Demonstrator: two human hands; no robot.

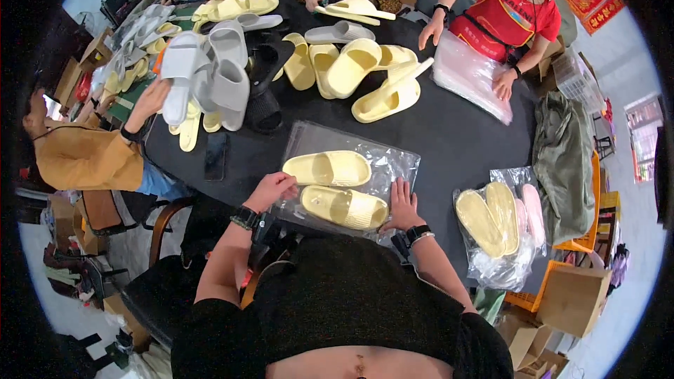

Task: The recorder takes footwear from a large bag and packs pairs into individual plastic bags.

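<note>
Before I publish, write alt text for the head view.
A person's left hand and right hand flank two pale yellow slides on or inside a clear bag on a black table. Beyond, a co-worker in red touches stacked bags; bagged slippers lie at right.

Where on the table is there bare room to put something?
A wide bare patch of table lies between the stacked clear bags, the bag under the yellow slippers and the bagged slippers. A narrower strip lies between the phone and that bag. The far left is crowded with grey slippers.
</note>
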